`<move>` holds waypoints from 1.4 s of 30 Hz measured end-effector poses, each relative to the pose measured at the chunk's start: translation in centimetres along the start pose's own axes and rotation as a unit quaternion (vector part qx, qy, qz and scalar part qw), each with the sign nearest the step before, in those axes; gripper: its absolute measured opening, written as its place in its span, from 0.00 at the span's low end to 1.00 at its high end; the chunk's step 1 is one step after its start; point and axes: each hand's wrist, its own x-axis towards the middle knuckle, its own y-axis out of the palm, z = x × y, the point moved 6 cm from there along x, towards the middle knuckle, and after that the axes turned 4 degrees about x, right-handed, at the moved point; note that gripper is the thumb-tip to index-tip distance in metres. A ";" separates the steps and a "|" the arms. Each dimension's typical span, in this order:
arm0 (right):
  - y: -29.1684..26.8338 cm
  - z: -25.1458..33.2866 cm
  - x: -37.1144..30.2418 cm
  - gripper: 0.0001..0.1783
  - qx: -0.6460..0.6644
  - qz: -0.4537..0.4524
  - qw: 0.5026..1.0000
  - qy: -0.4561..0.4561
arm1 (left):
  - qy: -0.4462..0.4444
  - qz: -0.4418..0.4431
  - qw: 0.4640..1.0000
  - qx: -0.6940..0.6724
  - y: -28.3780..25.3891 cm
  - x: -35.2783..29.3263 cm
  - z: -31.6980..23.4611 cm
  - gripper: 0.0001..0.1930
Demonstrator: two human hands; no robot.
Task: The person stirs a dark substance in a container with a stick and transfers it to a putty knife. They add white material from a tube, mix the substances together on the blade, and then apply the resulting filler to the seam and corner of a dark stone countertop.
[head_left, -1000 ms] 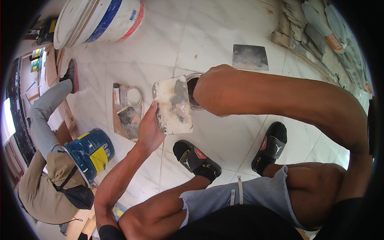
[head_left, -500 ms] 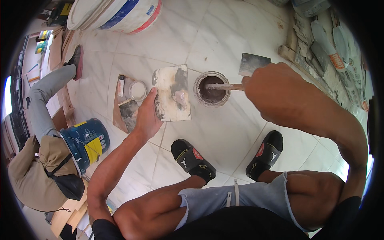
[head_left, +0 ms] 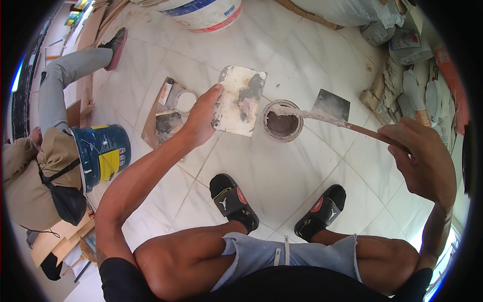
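Note:
My left hand (head_left: 200, 115) grips the edge of a flat, white, rounded-corner plate (head_left: 234, 98) smeared with dark grey stains. In my right hand (head_left: 425, 158) is the end of a long stirring stick (head_left: 365, 132), its far half coated with grey paste. The coated tip is over a round can (head_left: 283, 138) on the floor, which holds brownish-grey paste. The plate is left of the can, apart from it. Just right of the can, partly behind the stick, a dark square sheet (head_left: 336, 104) lies on the tiles.
Left of the plate lies a brown board (head_left: 151, 132) with a small round tin (head_left: 186, 102) on it. A white bucket (head_left: 206, 15) stands at the back. Another person sits at left by a blue bucket (head_left: 108, 153). Bags and debris (head_left: 382, 90) line the right. My feet are in front.
My right hand has moved right and toward me, drawing the stick up so its paste-coated length shows. The left hand still holds the plate. The whole view has shifted.

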 end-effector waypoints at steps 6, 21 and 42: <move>-0.9 0.5 0.7 0.19 0.026 -0.052 0.997 -0.052 | 0.000 0.056 0.998 -0.016 1.3 0.2 -0.6 0.24; -0.1 -0.9 2.4 0.23 0.041 -0.082 0.988 -0.124 | -0.005 0.151 0.986 -0.064 1.3 0.1 -1.8 0.24; 0.9 -1.5 3.4 0.15 0.059 -0.028 0.996 -0.064 | 0.074 0.131 0.988 -0.025 2.0 -0.2 -4.9 0.25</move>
